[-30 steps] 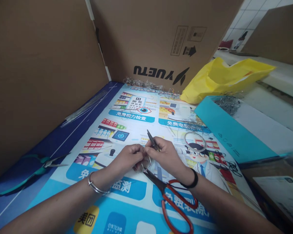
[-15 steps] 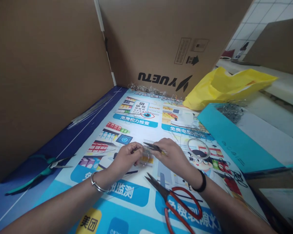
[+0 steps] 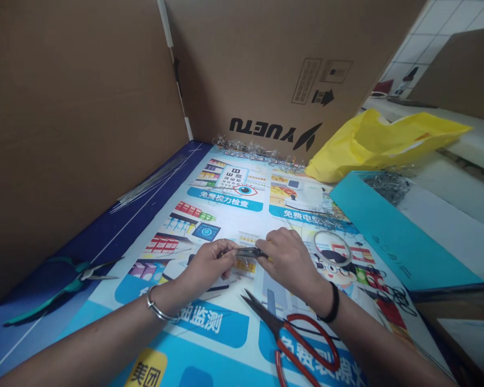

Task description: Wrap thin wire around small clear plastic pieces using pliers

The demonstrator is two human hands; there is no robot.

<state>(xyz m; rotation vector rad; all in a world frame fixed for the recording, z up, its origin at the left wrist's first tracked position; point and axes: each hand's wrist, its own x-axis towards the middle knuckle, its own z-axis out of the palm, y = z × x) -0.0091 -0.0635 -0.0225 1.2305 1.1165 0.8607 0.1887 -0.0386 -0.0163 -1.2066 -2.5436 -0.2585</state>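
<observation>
Fingers (image 3: 275, 243) of left hand (image 3: 207, 264) and right hand (image 3: 292, 260) pinch tool (image 3: 248, 251) between them.

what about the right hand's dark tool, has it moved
Yes. The dark tool in the right hand swung from pointing at the cardboard box to lying level, tip toward the left hand.

Desk cover (image 3: 226, 333): printed sheet, smooth, glossy, glare near the far edge.
Walls (image 3: 84, 107): brown cardboard, matt.
Small pliers (image 3: 248, 251): dark, dull metal.
Scissors (image 3: 290, 333), near edge: dark metal blades, glossy red handles.
Bangle (image 3: 158, 310): polished metal.
Bag (image 3: 387, 142), far right corner: thin yellow plastic, creased.
Wire scraps (image 3: 250, 148), far edge: bright metal.
</observation>
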